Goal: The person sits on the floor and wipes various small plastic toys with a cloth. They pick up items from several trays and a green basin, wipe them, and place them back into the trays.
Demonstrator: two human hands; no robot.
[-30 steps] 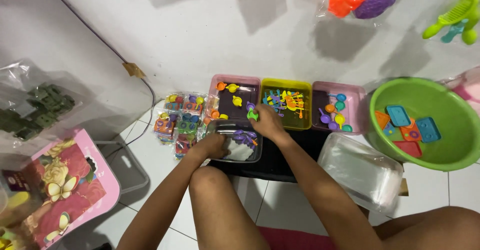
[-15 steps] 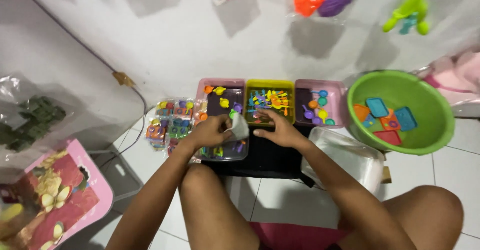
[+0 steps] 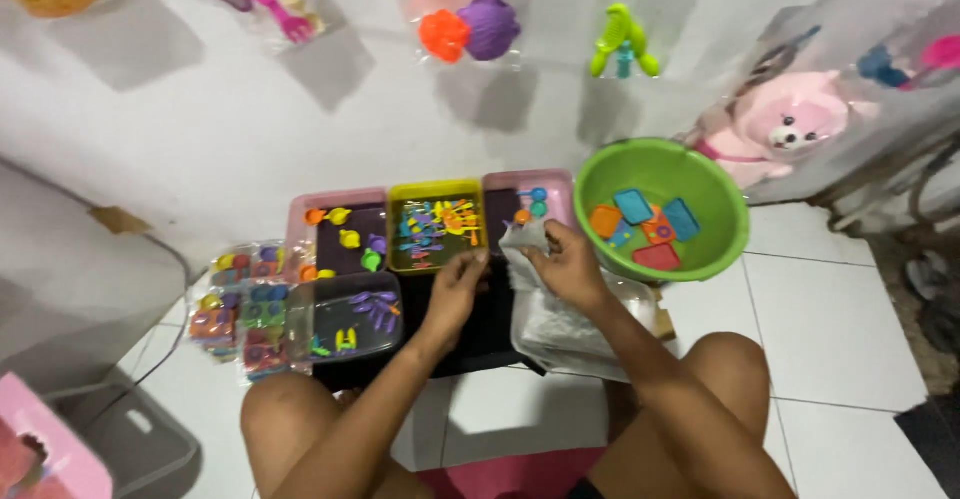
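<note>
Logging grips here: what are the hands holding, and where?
Both the left hand and the right hand pinch a small clear plastic bag by its upper edge.

My left hand (image 3: 455, 289) reaches forward, fingers curled downward; my right hand (image 3: 565, 264) sits just beside it, fingers pinched closed, both forearms stretched out over my bent knees

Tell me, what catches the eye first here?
The green basin at right, holding flat coloured pieces, stands out most. Before it, the left hand and right hand meet at a clear plastic bag, beside a yellow tray of small bright toys. A pink plush toy hangs bagged on the wall.
</note>
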